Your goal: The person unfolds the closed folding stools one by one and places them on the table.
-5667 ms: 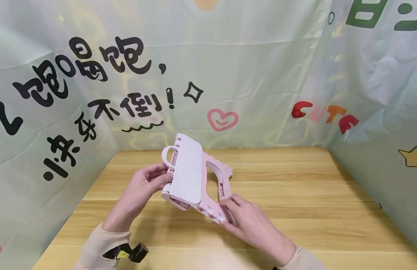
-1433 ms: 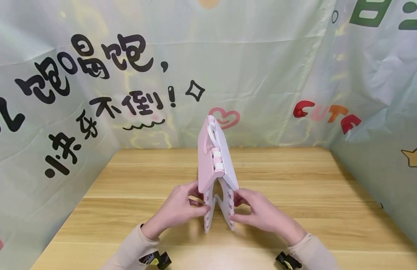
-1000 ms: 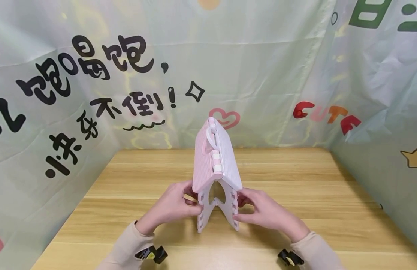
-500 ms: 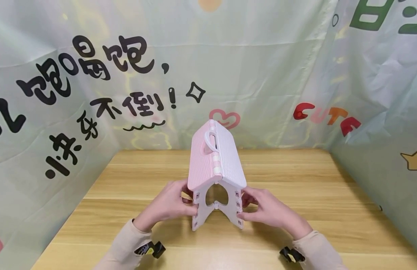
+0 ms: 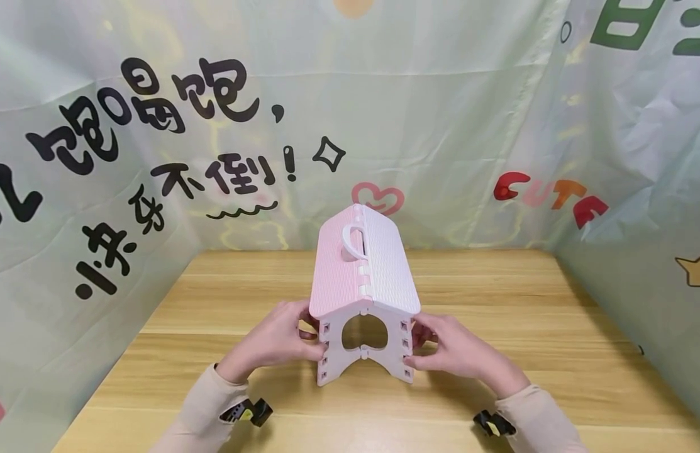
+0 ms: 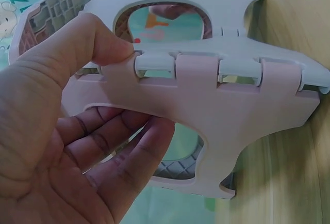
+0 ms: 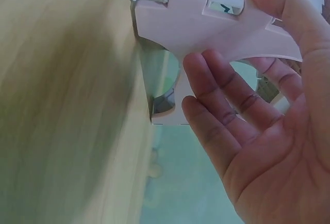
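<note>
A folding step stool (image 5: pixel 389 270) with a pink half and a white half stands on its legs in the middle of the head view. Its top is still peaked like a shallow roof, with a carry handle (image 5: pixel 350 244) at the ridge. My left hand (image 5: pixel 276 338) grips the left side panel. In the left wrist view its thumb is on the hinged edge and its fingers reach into the panel's opening. My right hand (image 5: pixel 457 351) holds the right side panel (image 7: pixel 185 25), thumb on the hinged corner, fingers against the panel and by its opening.
A wooden table (image 5: pixel 525 314) lies under the stool. Printed cloth (image 5: pixel 440 138) with lettering and a heart hangs behind it and on both sides. Black wrist cameras are strapped over the beige sleeves (image 5: pixel 205 402).
The stool was tilted and partly folded in my hands earlier. It has since been set upright, and its sides have spread apart, flattening the roof-shaped top as my hands moved outward.
</note>
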A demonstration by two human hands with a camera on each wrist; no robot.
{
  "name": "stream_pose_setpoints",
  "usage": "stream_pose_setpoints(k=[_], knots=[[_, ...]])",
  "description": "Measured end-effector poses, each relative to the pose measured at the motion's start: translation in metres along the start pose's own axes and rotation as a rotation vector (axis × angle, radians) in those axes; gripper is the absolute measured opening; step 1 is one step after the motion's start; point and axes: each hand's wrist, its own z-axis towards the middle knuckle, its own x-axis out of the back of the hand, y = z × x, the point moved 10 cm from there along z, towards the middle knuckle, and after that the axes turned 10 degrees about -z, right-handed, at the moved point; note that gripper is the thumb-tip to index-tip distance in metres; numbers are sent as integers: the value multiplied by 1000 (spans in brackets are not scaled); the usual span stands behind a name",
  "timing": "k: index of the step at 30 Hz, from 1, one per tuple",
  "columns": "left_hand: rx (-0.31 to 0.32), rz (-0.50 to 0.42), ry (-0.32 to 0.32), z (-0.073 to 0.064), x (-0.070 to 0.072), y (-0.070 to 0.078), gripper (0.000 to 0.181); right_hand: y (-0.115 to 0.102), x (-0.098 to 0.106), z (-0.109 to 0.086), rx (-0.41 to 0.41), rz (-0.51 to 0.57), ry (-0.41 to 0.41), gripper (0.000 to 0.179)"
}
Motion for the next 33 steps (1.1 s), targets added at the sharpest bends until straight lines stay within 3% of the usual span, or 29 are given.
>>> stream_pose_setpoints(k=[14,21,25,29,33], knots=[[33,-25,-25,-3,-4,6,44,-11,-4,2,29,-39,-4,51],[8,-11,-56,-6,-10,12,44,-18,-2,-3,66,-57,-14,50],[5,2,-81,-6,-11,14,45,-17,0,-4,44,-75,-30,52],[19,13,-119,-10,-4,15,52,-10,5,-7,-31,-82,-67,58],[-9,51,-103,-16,16,24,50,-5,24,-12,-86,-97,-72,68]])
